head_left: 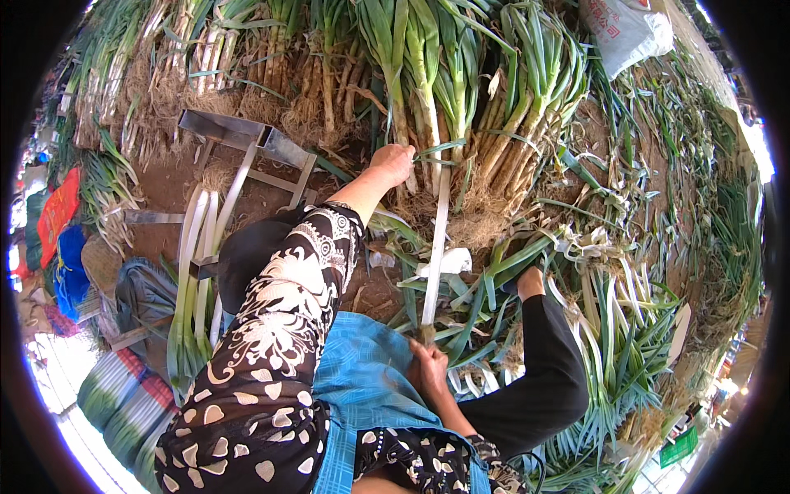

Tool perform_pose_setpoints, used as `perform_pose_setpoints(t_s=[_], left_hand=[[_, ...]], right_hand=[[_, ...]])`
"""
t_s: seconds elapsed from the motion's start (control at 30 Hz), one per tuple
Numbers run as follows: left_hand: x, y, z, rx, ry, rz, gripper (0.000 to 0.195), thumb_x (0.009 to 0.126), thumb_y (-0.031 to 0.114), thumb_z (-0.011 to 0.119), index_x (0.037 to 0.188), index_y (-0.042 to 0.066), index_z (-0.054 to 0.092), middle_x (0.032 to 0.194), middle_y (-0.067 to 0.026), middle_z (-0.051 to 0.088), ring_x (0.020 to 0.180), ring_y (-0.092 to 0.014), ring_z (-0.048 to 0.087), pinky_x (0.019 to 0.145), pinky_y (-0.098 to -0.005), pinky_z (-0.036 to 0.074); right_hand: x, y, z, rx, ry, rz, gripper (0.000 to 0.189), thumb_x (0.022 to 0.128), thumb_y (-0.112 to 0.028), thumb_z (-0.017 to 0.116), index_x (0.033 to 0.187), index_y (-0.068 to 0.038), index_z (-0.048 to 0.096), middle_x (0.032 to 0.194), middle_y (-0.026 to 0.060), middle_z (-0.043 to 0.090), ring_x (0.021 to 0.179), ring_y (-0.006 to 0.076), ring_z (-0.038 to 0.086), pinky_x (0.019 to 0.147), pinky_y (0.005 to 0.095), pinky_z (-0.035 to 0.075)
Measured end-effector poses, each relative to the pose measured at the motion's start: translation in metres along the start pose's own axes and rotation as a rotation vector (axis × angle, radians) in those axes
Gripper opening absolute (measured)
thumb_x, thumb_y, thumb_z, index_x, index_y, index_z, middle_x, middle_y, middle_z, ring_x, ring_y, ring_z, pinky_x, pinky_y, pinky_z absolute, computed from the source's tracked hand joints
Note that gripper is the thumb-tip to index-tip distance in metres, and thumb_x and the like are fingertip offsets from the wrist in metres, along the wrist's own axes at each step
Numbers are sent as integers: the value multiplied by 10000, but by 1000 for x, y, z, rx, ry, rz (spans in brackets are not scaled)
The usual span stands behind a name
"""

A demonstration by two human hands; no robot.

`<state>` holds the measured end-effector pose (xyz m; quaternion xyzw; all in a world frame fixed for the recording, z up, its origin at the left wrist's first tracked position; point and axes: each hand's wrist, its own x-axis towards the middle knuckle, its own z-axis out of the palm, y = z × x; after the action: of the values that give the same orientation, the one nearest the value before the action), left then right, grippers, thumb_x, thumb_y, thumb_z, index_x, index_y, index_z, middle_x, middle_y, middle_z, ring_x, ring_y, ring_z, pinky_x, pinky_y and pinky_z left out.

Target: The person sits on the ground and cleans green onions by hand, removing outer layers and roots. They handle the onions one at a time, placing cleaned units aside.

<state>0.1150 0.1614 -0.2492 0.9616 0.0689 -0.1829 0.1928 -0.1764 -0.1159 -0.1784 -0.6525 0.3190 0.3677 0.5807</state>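
Observation:
My left hand (395, 163) reaches forward to a bundle of unpeeled leeks or large scallions (426, 117). Its fingers are closed on a green leaf tie (441, 148) around their soiled stems. Close to my lap, my right hand (428, 364) grips the brownish end of a long, straight, pale shaft (437, 247). That shaft runs forward to the tie, where its far end meets the bundle. Whether it is a peeled stalk or a blade, I cannot tell. Another tied bundle (512, 136) with tangled roots stands just right.
White peeled stalks (196, 247) rest by a metal frame (247, 139) on my left. More peeled stalks (617, 333) lie beyond my right leg (543, 383). Cut leaves (469, 302) litter the soil before my blue apron (364, 364). A white sack (629, 37) bearing writing sits far right.

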Motion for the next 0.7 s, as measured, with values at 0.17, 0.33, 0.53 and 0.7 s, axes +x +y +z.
perform_pose_setpoints(t_s=[0.17,0.33,0.53,0.7], left_hand=[[-13,-5,-1,-100,182,-53,223,855,261,559,825,45,606,756,-174,635,805,-357,608,700,-449,488],[-31,-5,5,4,199,-108,226,873,279,535,811,89,640,759,-127,648,747,-324,624,664,-437,499],[-38,-4,4,-130,229,-180,200,863,246,546,824,80,650,779,-156,649,756,-346,625,659,-444,496],[-44,1,10,-242,261,-141,205,858,220,553,807,47,651,769,-184,642,753,-381,614,678,-471,482]], right_hand=[[99,0,-1,-68,73,-30,381,717,-333,765,611,-46,538,571,-2,517,492,104,441,463,293,381],[177,-55,11,-249,153,-242,467,710,-413,755,567,-46,504,551,16,501,494,118,429,459,313,381],[156,-98,20,-69,-91,-81,447,767,-459,699,677,-81,479,451,44,457,335,151,439,321,297,351],[127,-62,12,147,-204,122,413,795,-417,696,652,-83,501,437,26,436,302,142,394,296,282,318]])
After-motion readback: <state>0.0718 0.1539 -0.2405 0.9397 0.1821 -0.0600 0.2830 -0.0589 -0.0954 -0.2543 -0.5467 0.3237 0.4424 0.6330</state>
